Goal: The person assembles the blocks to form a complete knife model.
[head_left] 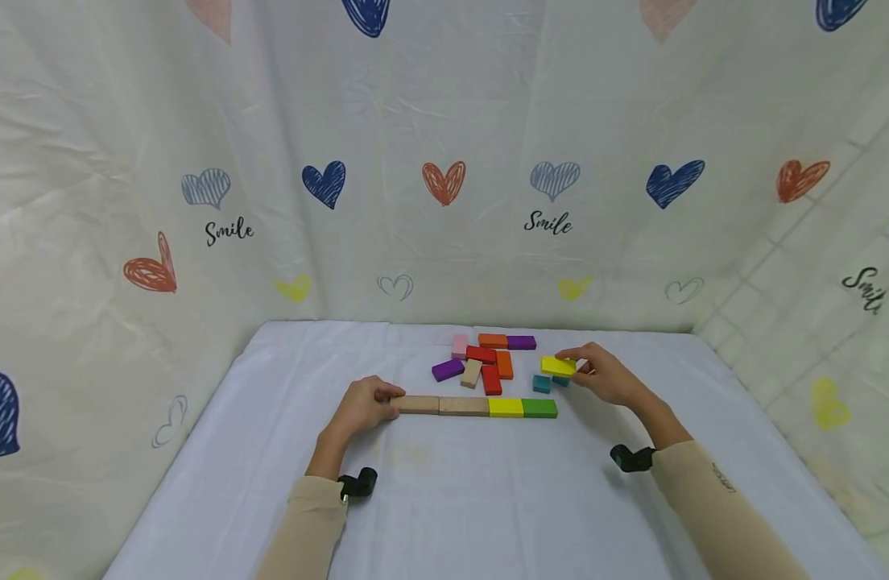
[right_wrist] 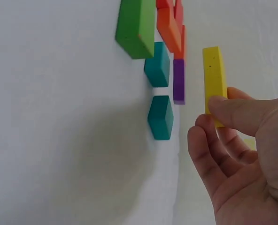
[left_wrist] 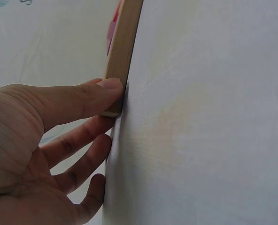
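Right wrist view: a yellow block [right_wrist: 214,72] juts from the pinching right hand [right_wrist: 249,176].

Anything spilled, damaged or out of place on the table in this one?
One thing: faint yellowish stains on the white cloth, on the near side of the row of blocks, close to the left hand. They look odd against the white; the cause can't be told.

Black script "Smile" [head_left: 229,231] and a second "Smile" [head_left: 548,222] on the white backdrop [head_left: 488,105]; a third, tilted "Smile" [head_left: 863,290] far right. Right sleeve [head_left: 713,507] bears dark lettering [head_left: 723,478], too small to read.
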Motion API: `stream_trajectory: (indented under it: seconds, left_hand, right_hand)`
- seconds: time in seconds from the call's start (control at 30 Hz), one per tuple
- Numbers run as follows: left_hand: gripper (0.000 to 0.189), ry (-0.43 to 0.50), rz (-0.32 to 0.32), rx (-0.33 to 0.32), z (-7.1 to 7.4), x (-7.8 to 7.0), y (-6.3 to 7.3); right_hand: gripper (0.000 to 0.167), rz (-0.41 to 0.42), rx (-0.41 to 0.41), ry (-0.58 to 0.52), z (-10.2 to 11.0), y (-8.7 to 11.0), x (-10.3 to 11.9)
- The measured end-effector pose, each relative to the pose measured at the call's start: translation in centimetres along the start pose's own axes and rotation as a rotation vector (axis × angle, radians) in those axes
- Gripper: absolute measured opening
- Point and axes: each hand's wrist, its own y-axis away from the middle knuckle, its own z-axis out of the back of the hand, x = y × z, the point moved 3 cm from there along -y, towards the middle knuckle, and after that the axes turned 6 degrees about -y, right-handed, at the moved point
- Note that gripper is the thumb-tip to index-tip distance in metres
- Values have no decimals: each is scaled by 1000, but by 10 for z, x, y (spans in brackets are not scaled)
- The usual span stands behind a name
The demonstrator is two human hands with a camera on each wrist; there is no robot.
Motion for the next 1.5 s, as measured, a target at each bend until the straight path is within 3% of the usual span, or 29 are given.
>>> stream_trajectory:
  seconds: [0.27,0.53,0.83,1.5]
  left_hand:
    - [32,-1,23,3,-1,-1,-1]
    - [31,-2,19,-2,-2,0,-1]
    - [31,-2,16,-7,-2,1,-2]
    - [32,1,5,-13,-1,0,0]
  right_hand:
    - [41,-1,36,-16,3,28,-14]
    - [38,-24,110,-24,-3,41,-30]
    - [37,-44,148,-26,-11,46,-35]
    - [37,-28,147,-45,-15,42,-35]
